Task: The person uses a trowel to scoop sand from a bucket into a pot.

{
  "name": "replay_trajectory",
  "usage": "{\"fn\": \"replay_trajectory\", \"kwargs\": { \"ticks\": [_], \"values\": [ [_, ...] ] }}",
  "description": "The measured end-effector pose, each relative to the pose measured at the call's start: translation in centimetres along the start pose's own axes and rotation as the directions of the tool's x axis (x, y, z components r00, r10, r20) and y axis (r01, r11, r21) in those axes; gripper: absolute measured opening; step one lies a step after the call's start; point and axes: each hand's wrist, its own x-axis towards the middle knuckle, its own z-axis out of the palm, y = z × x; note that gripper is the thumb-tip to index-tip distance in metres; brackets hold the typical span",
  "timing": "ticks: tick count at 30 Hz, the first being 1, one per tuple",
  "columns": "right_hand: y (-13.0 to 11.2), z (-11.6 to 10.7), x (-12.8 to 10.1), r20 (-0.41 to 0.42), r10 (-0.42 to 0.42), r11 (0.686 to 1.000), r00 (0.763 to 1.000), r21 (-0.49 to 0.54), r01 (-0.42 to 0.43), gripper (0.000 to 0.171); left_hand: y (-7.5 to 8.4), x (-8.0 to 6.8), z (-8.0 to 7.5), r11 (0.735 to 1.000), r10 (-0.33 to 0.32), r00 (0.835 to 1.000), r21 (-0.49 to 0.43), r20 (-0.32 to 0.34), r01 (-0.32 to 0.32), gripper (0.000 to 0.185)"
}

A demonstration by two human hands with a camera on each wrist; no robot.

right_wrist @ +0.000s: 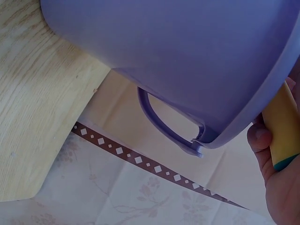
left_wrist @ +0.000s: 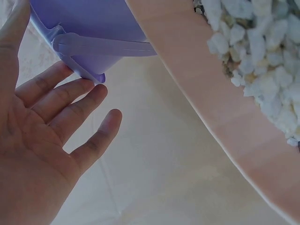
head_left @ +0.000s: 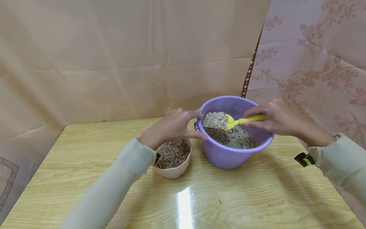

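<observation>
A purple bucket (head_left: pixel 228 156) holding grey gravel (head_left: pixel 237 138) stands on the wooden table (head_left: pixel 85 149). My right hand (head_left: pixel 274 119) grips the handle of a yellow scoop (head_left: pixel 246 120) over the bucket. The scoop carries a heap of pale gravel (head_left: pixel 215 120). My left hand (head_left: pixel 183 125) rests on the bucket's left rim with straight fingers, thumb against its side. Below that hand sits a small pink pot (head_left: pixel 174 171) filled with brownish gravel (head_left: pixel 172 152). In the left wrist view the fingertips (left_wrist: pixel 89 89) touch the bucket (left_wrist: pixel 93 21) at its handle mount, beside the pot (left_wrist: pixel 211 93).
Beige cloth (head_left: pixel 128 57) hangs behind the table and a flowered cloth (head_left: pixel 320 63) at the right. The bucket's handle (right_wrist: pixel 164 122) hangs down at its far side, close to the table's back edge (right_wrist: pixel 42 103). Bare tabletop (head_left: pixel 228 197) lies in front.
</observation>
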Motion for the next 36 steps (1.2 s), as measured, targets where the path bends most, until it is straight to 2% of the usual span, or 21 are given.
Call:
{"fn": "replay_trajectory", "kwargs": {
  "ticks": [7,12,15,22,28,36],
  "values": [
    [-0.3,-0.3,0.1,0.01,0.015,1.0,1.0,-0.025,-0.014,0.028,0.0,0.0,0.0,1.0,0.001,1.0,0.015,-0.001,-0.001,0.075],
    [-0.9,-0.9,0.0,0.06,0.108,0.99,0.992,-0.095,-0.102,0.025,0.0,0.0,0.0,1.0,0.0,1.0,0.023,-0.001,0.0,0.076],
    [-1.1,-1.2,-0.1,0.075,0.136,0.986,0.988,-0.103,-0.128,0.024,0.1,0.0,0.0,1.0,0.001,1.0,0.023,-0.002,-0.001,0.076],
    [-0.7,-1.3,0.1,0.021,0.044,0.997,0.999,-0.064,-0.043,0.027,0.1,0.0,-0.1,1.0,-0.003,1.0,0.021,0.008,0.003,0.077],
    [-0.5,-1.4,0.2,-0.026,-0.026,1.0,0.999,-0.011,0.026,0.031,0.0,0.1,-0.1,1.0,-0.01,1.0,0.027,0.011,0.01,0.076],
    [-0.6,-1.9,0.3,-0.021,-0.03,1.0,0.999,0.005,0.03,0.031,-0.1,0.1,-0.1,1.0,-0.013,1.0,0.028,0.008,0.013,0.076]
  ]
}}
